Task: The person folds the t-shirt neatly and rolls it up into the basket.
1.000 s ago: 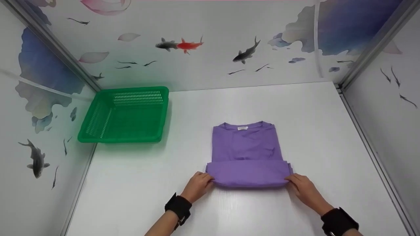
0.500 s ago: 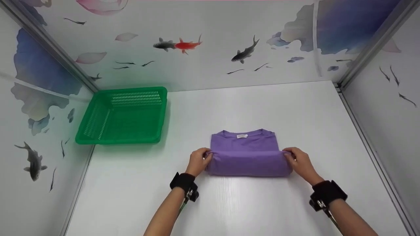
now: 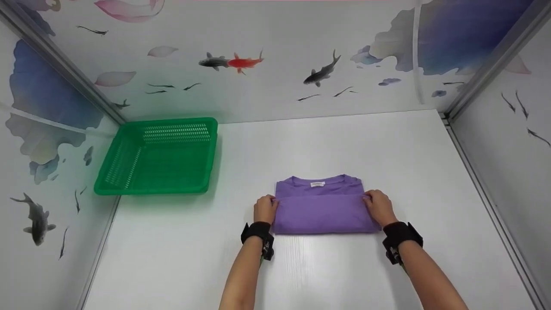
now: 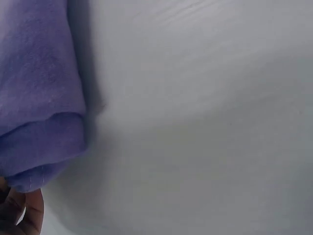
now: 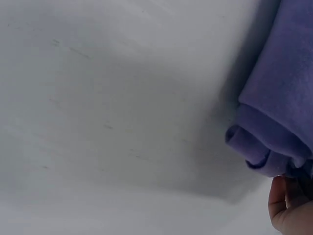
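Observation:
A purple T-shirt, folded into a flat bundle, lies on the white table with its neckline and white label facing the back wall. My left hand pinches the left end of the folded-over edge. At the opposite end, my right hand pinches the same edge. The left wrist view has the layered side of the shirt with fingertips under its corner. In the right wrist view, rolled layers of the shirt stick out beside the pinching fingers. Both thumbs are partly hidden.
A green plastic basket with slotted walls stands at the back left of the white table. Panels with painted fish enclose the back and both sides. Black straps circle both wrists.
Both hands have moved from the shirt's near edge toward its neckline, carrying the lower part over. The folded edge now lies closer to the collar, and the bundle is shorter.

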The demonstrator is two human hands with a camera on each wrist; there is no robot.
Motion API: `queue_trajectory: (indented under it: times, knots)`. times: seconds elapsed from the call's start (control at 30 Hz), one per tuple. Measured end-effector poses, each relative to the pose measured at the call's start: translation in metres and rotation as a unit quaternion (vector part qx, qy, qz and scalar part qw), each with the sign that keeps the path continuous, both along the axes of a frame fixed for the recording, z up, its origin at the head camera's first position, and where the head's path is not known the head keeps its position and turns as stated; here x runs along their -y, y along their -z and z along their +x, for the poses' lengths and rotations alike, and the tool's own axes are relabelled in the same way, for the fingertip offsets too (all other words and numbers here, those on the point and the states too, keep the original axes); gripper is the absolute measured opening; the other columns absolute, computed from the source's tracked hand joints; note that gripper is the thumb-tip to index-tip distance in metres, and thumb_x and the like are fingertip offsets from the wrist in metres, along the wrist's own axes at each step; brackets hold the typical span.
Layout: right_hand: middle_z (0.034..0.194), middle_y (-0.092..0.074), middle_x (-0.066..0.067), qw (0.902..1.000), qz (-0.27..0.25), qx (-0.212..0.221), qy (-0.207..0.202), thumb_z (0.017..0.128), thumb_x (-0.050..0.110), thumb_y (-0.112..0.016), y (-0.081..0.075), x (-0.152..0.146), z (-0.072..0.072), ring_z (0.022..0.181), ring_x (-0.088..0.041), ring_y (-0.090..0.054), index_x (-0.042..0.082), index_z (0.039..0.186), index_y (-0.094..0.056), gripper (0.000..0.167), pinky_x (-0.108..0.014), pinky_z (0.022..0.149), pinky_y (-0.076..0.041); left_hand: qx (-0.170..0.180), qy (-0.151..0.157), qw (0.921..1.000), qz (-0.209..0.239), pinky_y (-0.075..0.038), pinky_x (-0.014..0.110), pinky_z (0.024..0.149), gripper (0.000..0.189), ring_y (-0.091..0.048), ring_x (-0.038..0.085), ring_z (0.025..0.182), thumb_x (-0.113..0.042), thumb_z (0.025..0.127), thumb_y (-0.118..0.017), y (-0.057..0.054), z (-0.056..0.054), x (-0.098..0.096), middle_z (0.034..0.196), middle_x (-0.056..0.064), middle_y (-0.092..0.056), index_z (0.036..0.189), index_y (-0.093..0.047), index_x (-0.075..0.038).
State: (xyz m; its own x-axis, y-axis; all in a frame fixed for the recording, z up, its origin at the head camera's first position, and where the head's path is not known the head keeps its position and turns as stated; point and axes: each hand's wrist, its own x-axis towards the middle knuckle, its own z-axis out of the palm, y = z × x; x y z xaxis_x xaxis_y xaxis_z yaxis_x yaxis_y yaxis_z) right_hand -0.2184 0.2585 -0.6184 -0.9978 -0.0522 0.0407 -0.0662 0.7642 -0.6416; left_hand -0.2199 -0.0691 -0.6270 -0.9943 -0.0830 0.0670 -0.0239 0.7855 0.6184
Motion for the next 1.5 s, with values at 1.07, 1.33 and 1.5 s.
queue_trajectory:
  times: [1.07,1.33,1.5]
  knots:
    - [0.095,-0.067,-0.016,0.9214,0.09,-0.332,-0.181,0.053,-0.012,-0.085,0.019,-0.017,0.075,0.084,-0.032,-0.063,-0.006,0.095,-0.07,0.045,-0.044,0.072,-0.051,-0.286,0.232,0.9044,-0.215,-0.047,0.036,0.082,0.027,-0.06,0.019,0.101,-0.02,0.076,-0.082,0.008,0.075,0.024,0.105,0.0,-0.067,0.1,-0.073,-0.013]
    - [0.095,-0.064,-0.02,0.9217,0.117,-0.325,-0.177,0.053,-0.016,-0.082,0.037,-0.015,0.072,0.084,-0.035,-0.063,-0.011,0.1,-0.067,0.049,-0.047,0.072,-0.053,-0.238,0.246,0.9017,-0.264,-0.047,0.033,0.086,0.038,-0.061,0.018,0.103,-0.019,0.076,-0.082,0.024,0.074,0.022,0.11,0.002,-0.067,0.11,-0.07,-0.01]
    - [0.089,-0.066,-0.018,0.9102,0.118,-0.358,-0.171,0.052,-0.019,-0.08,0.04,-0.011,0.069,0.079,-0.032,-0.063,-0.012,0.093,-0.069,0.043,-0.044,0.069,-0.052,-0.289,0.229,0.8899,-0.269,-0.05,0.03,0.082,0.027,-0.063,0.019,0.094,-0.007,0.075,-0.077,0.033,0.067,0.019,0.1,0.005,-0.066,0.101,-0.07,-0.005]
